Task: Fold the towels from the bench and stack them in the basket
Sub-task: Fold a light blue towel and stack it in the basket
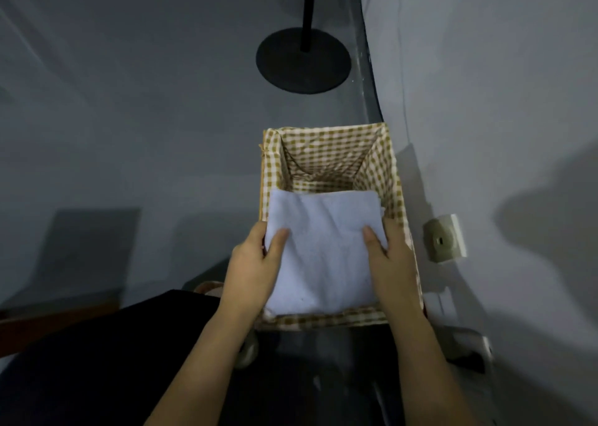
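A folded pale blue towel (pixel 323 247) is held flat over the near half of the basket (pixel 382 173), which has a yellow-and-white checked lining. My left hand (pixel 255 264) grips the towel's left edge, thumb on top. On the opposite edge my right hand (pixel 391 257) holds it the same way. The far half of the basket interior shows only bare lining. Whether the towel rests on anything inside is hidden by the towel itself.
The basket stands on a grey floor beside a wall on the right with a socket plate (pixel 445 238). A black round stand base (pixel 302 60) with a pole sits beyond the basket. Dark clothing (pixel 97 361) fills the lower left.
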{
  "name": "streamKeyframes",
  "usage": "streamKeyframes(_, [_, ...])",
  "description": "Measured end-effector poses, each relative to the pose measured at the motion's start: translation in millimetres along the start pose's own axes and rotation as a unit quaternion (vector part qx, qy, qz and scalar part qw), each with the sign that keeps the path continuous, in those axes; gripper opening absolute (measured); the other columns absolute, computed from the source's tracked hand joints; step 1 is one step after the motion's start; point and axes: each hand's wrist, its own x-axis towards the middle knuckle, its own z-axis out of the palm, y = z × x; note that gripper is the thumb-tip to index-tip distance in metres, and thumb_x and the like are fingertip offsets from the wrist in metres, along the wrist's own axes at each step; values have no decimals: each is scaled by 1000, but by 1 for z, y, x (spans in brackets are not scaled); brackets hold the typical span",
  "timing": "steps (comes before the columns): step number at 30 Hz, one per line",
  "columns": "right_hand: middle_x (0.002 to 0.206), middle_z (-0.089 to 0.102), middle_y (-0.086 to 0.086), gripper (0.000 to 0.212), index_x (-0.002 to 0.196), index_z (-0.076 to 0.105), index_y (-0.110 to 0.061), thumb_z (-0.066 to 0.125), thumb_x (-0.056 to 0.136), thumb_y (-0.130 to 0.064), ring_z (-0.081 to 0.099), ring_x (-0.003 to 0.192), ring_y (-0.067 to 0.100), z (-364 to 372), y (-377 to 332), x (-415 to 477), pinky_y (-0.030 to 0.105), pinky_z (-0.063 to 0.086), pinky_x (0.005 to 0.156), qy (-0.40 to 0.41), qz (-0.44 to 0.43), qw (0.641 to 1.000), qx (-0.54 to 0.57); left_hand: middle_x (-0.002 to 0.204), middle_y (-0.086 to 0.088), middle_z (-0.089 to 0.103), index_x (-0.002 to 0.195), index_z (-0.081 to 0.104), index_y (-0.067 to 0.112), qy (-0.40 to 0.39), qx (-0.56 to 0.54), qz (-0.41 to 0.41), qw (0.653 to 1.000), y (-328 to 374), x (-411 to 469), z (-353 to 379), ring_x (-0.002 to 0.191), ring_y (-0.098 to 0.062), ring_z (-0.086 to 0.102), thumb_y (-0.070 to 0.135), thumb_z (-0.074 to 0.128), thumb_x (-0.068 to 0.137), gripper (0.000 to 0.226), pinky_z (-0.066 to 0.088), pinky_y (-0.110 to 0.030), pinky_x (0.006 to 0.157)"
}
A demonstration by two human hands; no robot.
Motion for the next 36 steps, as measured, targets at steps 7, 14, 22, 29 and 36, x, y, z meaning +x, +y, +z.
streamKeyframes(7, [134, 51, 2, 43, 137, 42, -22, 41, 99, -41, 49, 119, 22, -4, 54, 20, 32, 36, 97, 3, 62, 993, -95, 77, -1, 59, 96, 51, 14, -31, 133, -9, 991, -9, 11, 50, 70, -17, 56, 41, 42, 98, 29, 49, -36, 66])
streamKeyframes(14, [111, 52, -14, 25, 122, 48, -28, 42, 99, -37, 49, 103, 6, 1, 72, 26, 8, 35, 79, -16, 66, 997, -40, 69, -2, 51, 89, 42, 14, -10, 172, -31, 984, -20, 15, 70, 64, -20, 52, 38, 40, 99, 26, 39, -33, 56])
streamKeyframes(22, [98, 51, -18, 22, 118, 49, -23, 43, 100, -33, 50, 92, 2, 13, 78, 32, 5, 33, 73, 3, 58, 998, -33, 73, 0, 48, 98, 38, 13, -13, 262, -61, 963, -18, 18, 78, 68, -19, 48, 38, 35, 100, 26, 34, -31, 60])
streamKeyframes(29, [123, 54, -3, 31, 127, 48, -18, 42, 100, -33, 44, 106, 7, 12, 88, 35, 23, 34, 91, -25, 80, 995, -60, 113, -13, 58, 114, 40, 8, -63, 297, -99, 948, -22, 29, 91, 101, -28, 58, 33, 28, 103, 30, 41, -36, 77])
streamKeyframes(36, [123, 57, 4, 29, 125, 50, -16, 45, 98, -26, 53, 111, 19, 15, 102, 35, 34, 43, 99, -41, 108, 971, -209, 128, -10, 49, 130, 33, 9, -39, 396, -57, 916, -31, 20, 99, 113, -23, 52, 33, 32, 103, 36, 40, -29, 87])
